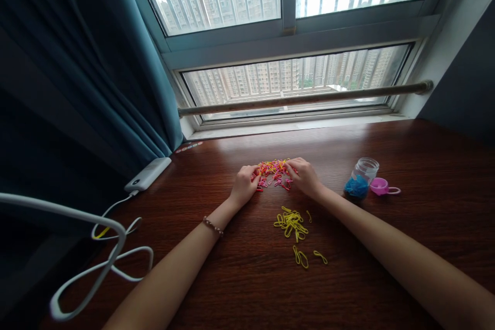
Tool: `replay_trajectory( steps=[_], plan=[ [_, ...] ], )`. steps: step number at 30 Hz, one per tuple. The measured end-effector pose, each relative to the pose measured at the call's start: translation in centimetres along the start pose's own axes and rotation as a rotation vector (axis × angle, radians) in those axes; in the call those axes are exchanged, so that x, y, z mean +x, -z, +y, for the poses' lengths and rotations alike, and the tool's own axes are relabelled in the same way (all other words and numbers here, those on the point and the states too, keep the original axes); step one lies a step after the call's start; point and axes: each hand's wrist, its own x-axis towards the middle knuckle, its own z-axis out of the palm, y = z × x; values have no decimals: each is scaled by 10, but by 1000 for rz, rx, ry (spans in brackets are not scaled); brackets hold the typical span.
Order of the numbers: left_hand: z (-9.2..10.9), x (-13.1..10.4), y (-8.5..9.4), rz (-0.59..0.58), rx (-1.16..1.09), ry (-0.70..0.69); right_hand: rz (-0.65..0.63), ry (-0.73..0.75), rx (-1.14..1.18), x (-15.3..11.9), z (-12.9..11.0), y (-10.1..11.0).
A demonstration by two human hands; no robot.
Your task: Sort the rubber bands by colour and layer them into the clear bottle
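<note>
A pile of small red, pink, orange and yellow rubber bands lies on the brown table between my two hands. My left hand touches the pile's left edge, fingers bent and drawn together. On the other side, my right hand reaches into the pile's right edge with thumb and fingers closed; anything pinched in either hand is too small to make out. Nearer to me lies a separate heap of yellow rubber bands, with a few loose ones just below it.
Right of my right hand stands a clear jar with blue rubber bands inside. Its pink lid lies beside it. At the left edge are a white power bank and a looping white cable. A window rail runs behind the table.
</note>
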Motion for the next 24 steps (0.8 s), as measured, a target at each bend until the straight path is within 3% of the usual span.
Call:
replay_trajectory(
  steps=[6, 13, 24],
  plan=[
    [-8, -1, 0, 41, -175, 111, -50, 55, -17, -6, 4, -10],
    [-3, 1, 1, 16, -346, 111, -71, 107, -56, -9, 4, -13],
    [-7, 1, 1, 42, -409, 190, -95, -42, -106, -10, 16, -22]
  ],
)
